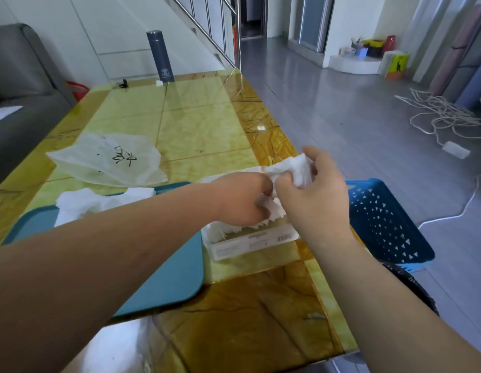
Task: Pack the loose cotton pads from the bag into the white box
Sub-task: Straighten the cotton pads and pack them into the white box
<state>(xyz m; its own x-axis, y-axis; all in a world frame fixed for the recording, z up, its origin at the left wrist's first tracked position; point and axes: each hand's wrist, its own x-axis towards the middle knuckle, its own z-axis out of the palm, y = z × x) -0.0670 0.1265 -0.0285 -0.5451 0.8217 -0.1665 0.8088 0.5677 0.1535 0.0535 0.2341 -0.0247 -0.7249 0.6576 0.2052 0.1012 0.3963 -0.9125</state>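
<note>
Nearest me, my two forearms reach over the glossy yellow marble-pattern table (234, 313). The teal tray (166, 278) lies at my 9 o'clock, under my left arm. Just ahead at 12 o'clock sits the white box (250, 239), open at the top, with a row of pads standing on edge inside it.

Both of my hands meet right above that box. My left hand (242, 201) is curled tight, its fingers pinching the lower end of a bunch of cotton pads (297, 168). My right hand (314, 196) wraps the upper end of the same bunch, thumb and fingers closed narrow around it. So the bunch is held between both grips, over the box's far side.

At 3 o'clock of the box, off the table's edge, stands a blue basket (382, 222). At 10 o'clock, a loose pile of pads (91, 203) rests on the tray's far end. Beyond it at 11 o'clock lies the crumpled clear bag (107, 157), flat on the table. Far off at 12 o'clock, a dark flask (160, 56) stands upright near the table's far edge.
</note>
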